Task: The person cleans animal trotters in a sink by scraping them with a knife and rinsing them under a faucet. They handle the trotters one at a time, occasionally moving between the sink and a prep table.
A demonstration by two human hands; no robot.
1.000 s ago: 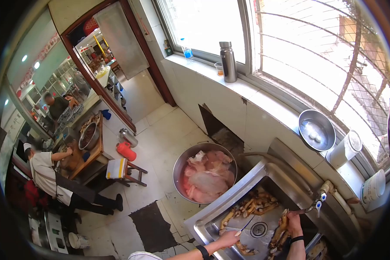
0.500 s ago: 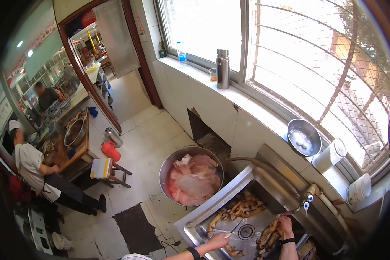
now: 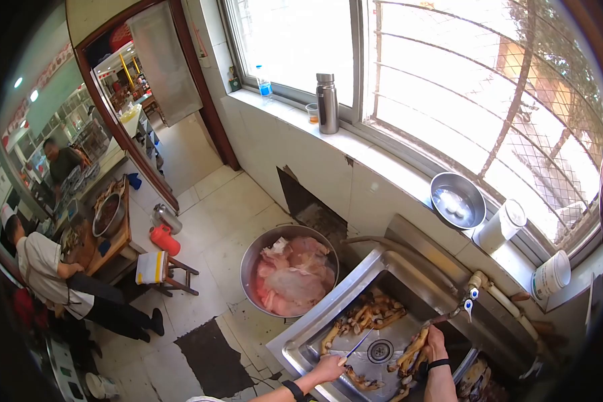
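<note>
Over the near side of the steel sink (image 3: 380, 269), my left hand (image 3: 329, 368) is closed round a thin knife-like tool (image 3: 358, 346) with a pale handle end. My right hand (image 3: 437, 343) grips a long yellow-brown animal foot (image 3: 415, 345) at the sink's right side; its fingers are partly hidden. More brown animal feet (image 3: 365, 315) are heaped along the far wall of the basin, and a small group (image 3: 363, 382) rests below the drain (image 3: 380, 351). A faucet with blue-marked handles (image 3: 467, 305) stands to the right of my right hand.
A big metal basin of pink raw meat (image 3: 291, 275) stands on the floor left of the sink. The windowsill holds a thermos (image 3: 327, 104), a metal bowl (image 3: 457, 201) and white tubs (image 3: 551, 275). A co-worker (image 3: 47, 268) stands at the wooden table, near a stool (image 3: 164, 271).
The view has shifted slightly, so most things sit a little further left. My right hand has moved slightly up with the animal foot. My left hand still holds the thin tool.
</note>
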